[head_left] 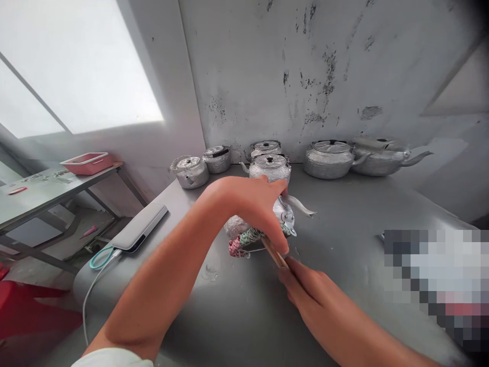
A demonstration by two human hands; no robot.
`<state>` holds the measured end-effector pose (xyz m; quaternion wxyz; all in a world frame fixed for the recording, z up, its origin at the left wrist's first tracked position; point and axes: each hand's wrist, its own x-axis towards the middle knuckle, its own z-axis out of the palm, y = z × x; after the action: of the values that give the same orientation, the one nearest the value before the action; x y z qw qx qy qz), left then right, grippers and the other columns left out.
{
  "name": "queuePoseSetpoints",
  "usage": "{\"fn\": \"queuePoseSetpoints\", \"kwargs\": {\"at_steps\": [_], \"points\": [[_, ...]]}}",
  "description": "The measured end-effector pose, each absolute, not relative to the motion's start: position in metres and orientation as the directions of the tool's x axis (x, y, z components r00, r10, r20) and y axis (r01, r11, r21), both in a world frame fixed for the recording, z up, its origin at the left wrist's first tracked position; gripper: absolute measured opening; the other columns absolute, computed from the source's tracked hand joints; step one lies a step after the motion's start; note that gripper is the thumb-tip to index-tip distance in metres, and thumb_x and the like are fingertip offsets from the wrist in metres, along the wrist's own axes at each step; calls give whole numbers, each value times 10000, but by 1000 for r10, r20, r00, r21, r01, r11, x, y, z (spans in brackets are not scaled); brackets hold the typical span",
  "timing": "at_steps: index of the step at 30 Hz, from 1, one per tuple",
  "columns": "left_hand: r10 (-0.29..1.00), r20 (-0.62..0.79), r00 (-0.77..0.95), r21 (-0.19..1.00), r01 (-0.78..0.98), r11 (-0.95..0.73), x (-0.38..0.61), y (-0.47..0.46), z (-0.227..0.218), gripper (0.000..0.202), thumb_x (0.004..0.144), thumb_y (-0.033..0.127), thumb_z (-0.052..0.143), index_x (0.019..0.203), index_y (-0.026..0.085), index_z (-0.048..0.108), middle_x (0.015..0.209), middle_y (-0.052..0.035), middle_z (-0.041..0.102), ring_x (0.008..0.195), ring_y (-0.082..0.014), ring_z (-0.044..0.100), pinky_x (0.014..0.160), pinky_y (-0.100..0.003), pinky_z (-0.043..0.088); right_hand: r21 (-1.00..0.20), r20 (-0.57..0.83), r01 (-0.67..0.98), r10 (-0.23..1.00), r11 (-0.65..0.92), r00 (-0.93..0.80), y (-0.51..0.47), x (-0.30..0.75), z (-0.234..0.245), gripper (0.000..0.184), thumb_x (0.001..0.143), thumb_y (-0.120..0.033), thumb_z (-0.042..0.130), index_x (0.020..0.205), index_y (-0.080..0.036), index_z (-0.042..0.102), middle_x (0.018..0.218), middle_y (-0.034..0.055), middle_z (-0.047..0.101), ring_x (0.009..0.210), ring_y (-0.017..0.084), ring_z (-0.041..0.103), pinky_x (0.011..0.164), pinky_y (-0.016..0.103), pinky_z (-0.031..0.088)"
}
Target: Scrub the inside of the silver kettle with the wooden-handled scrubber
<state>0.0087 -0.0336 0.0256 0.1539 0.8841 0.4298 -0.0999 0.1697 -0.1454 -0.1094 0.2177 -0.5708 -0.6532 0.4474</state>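
Observation:
A small silvery metal kettle [284,211] lies on the table in front of me, tilted, its spout pointing right. Green and red-and-white patterned cord [250,237] is wrapped round its handle. My left hand [252,199] arches over the kettle from above, fingers curled on its far side and thumb reaching down near the cord. Much of the kettle's body is hidden under this hand. In my right hand [305,285], closed, is a thin wooden stick [275,254], perhaps a pair. Its far end touches or passes by the corded handle; the contact is hidden.
Several metal kettles stand along the wall, among them one close behind [269,165] and one at right [329,159]. A grey power bank [139,227] with a cable lies left. A side table bears a pink basket [88,163]. A red stool [34,311] stands lower left.

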Motion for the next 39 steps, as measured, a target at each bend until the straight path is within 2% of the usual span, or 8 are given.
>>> {"fn": "queuePoseSetpoints", "kwargs": {"at_steps": [5,8,12,17,21,26,33,39], "points": [[729,-236,642,220,766,-604,8,-35,21,1031,544,800,666,1418,310,424,1402,-81,535,1110,-351,579,754,-371,513,-885,-247,450,941,-121,-233,-149,171,-108,316,1020,-440,351,901,-242,567,746,-22,523,673,147,452,599,225,398],[731,-232,642,245,766,-595,5,-34,19,1048,526,835,662,1406,313,432,1397,-77,543,1082,-343,592,742,-364,512,-872,-264,472,934,-125,-242,-149,170,-107,359,1027,-436,329,854,-230,566,690,-38,454,599,122,398,536,217,357],[719,-228,657,271,752,-601,3,-32,19,1060,502,804,702,1414,333,436,1389,-56,551,1096,-344,585,756,-368,516,-857,-298,498,917,-135,-264,-150,170,-106,384,1032,-435,316,802,-226,541,654,-52,386,565,109,354,478,208,307],[705,-232,670,233,742,-628,6,-33,19,1132,500,771,722,1493,332,402,1472,-63,466,1187,-380,537,808,-395,521,-877,-304,449,919,-169,-249,-152,171,-109,413,1030,-493,285,834,-231,537,681,-45,397,576,113,368,457,205,304],[701,-232,675,196,738,-646,7,-34,19,1116,527,784,695,1506,345,387,1471,-62,465,1222,-378,517,854,-401,515,-874,-318,448,920,-190,-229,-150,169,-108,435,1019,-532,290,837,-231,545,667,-52,368,554,112,351,460,215,312],[690,-221,690,189,724,-664,6,-33,19,1119,534,810,677,1508,342,388,1478,-67,458,1245,-382,496,897,-427,506,-853,-295,500,928,-148,-229,-148,170,-102,390,1014,-474,349,783,-235,555,644,-43,430,562,124,395,507,229,348],[670,-221,708,201,706,-680,5,-33,18,1140,517,822,676,1515,360,375,1501,-42,436,1259,-391,488,895,-438,511,-799,-182,602,954,-3,-238,-146,177,-100,423,1003,-476,361,756,-246,615,667,19,604,664,213,566,599,292,412],[667,-227,709,225,705,-673,5,-34,20,1104,523,781,697,1506,384,386,1503,-40,441,1266,-389,480,923,-449,492,-766,-185,643,952,17,-246,-146,179,-101,441,1008,-472,349,705,-244,574,672,17,579,626,193,501,565,287,354]]}}
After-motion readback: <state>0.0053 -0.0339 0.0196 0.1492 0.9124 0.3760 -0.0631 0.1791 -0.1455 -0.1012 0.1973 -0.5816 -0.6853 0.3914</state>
